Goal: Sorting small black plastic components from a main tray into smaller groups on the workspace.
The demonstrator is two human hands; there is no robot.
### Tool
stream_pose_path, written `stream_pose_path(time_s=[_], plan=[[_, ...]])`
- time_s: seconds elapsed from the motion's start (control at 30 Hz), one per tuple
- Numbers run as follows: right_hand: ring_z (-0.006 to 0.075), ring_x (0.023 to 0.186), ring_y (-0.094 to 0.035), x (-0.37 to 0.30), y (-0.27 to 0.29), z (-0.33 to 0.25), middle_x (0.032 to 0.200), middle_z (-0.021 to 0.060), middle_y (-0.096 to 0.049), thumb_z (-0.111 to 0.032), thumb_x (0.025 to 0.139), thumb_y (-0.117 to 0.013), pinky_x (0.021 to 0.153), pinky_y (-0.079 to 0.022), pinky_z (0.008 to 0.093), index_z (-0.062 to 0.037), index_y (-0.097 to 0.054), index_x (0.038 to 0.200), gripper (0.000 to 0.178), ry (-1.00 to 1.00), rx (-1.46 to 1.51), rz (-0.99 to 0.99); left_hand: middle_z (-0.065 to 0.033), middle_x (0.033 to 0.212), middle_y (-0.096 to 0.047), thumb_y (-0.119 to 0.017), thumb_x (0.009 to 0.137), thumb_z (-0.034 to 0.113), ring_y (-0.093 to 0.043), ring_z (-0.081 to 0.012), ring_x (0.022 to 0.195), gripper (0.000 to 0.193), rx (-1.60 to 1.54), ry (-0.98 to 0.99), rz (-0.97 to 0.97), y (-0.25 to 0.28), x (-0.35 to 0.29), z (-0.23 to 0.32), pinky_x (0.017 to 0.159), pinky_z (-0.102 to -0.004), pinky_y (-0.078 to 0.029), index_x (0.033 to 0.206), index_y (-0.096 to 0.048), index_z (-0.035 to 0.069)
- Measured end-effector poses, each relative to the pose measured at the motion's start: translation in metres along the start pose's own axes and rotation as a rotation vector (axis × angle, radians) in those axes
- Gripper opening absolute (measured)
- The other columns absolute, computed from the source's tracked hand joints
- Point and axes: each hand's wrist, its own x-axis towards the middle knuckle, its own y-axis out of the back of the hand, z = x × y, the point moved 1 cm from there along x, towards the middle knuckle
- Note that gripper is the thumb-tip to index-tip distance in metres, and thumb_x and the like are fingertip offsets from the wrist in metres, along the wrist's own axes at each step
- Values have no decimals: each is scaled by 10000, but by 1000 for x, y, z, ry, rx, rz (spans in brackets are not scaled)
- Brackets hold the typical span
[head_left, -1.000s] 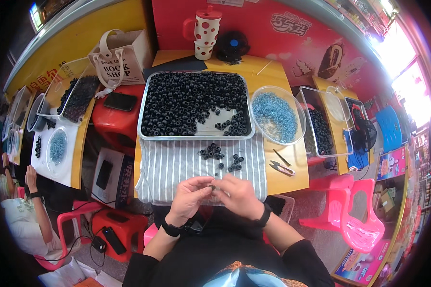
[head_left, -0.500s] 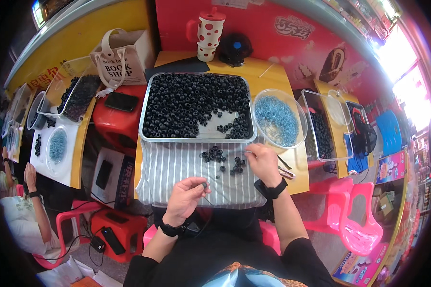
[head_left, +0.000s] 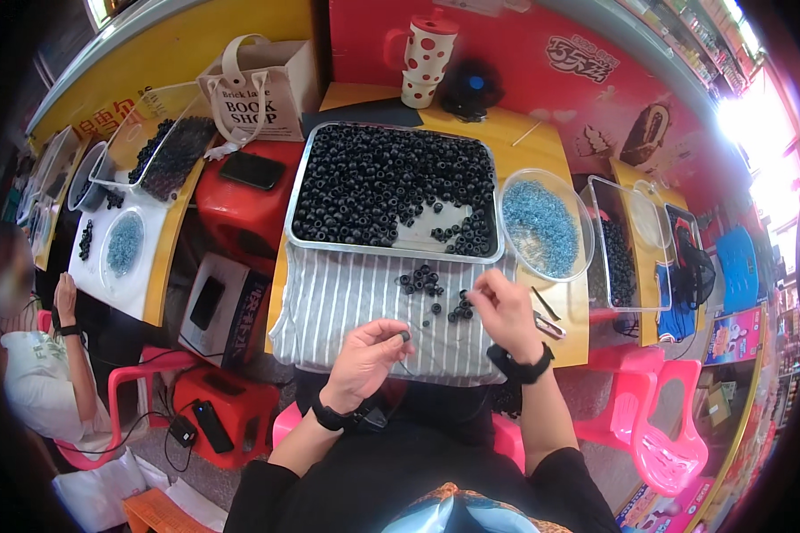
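A small black bead (head_left: pixel 405 337) is pinched between the thumb and fingertips of my left hand (head_left: pixel 357 362), above the near part of a grey-and-white striped cloth (head_left: pixel 316 306). My right hand (head_left: pixel 507 311) hovers over the cloth's right side with its fingers drawn together; whatever they hold is too small to make out. Several loose black beads (head_left: pixel 422 281) lie on the cloth, some close to my right fingertips. Just beyond stands a metal tray (head_left: pixel 391 251) heaped with black beads (head_left: pixel 373 182), with a bare patch near its front right.
To the tray's right sits a clear round tub (head_left: pixel 587 253) of small blue beads (head_left: pixel 538 226), with a small cutter-like tool (head_left: pixel 549 326) nearby. Behind are a dotted tumbler (head_left: pixel 428 60) and a black fan (head_left: pixel 471 87). Another person's hand (head_left: pixel 66 300) is at the left table.
The view has shifted, so the scene sits farther right. My right hand has come slightly leftward and nearer relative to the tray. My left hand keeps its pinch on the bead.
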Motion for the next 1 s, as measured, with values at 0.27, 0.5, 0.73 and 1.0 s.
stream_pose_path(time_s=[0.27, 0.5, 0.73, 1.0], plan=[[194, 603, -569, -50, -44, -59, 730, 86, -563, 51, 737, -714, 530, -447, 291, -7, -588, 808, 156, 225, 282, -3, -91, 996, -653, -598, 914, 20, -642, -173, 872, 192, -113, 81, 12, -6, -4, -3, 784, -292, -518, 1103, -613, -9], [224, 625, -597, -57, -47, -58, 727, 100, -574, 36, 717, -727, 535, -458, 307, -17, -601, 796, 158, 276, 195, -40, -87, 997, -654, -621, 894, 9, -644, -174, 894, 192, -78, 108, -38, -9, -10, -2, 802, -314, -522, 1084, -614, -15], [151, 588, -561, -56, -42, -51, 674, 67, -555, -9, 755, -728, 519, -425, 294, -2, -603, 760, 126, 13, 471, -227, -110, 994, -652, -639, 872, -4, -638, -176, 901, 202, 16, 196, -217, -4, -8, 12, 808, -286, -517, 1072, -620, -29], [317, 677, -627, -36, -46, -39, 808, 126, -587, -58, 779, -636, 572, -478, 412, -49, -628, 896, 117, 143, -244, -36, -118, 1015, -645, -594, 913, 23, -632, -197, 908, 212, -137, 46, -59, 9, 1, 6, 779, -264, -522, 1117, -601, -36]])
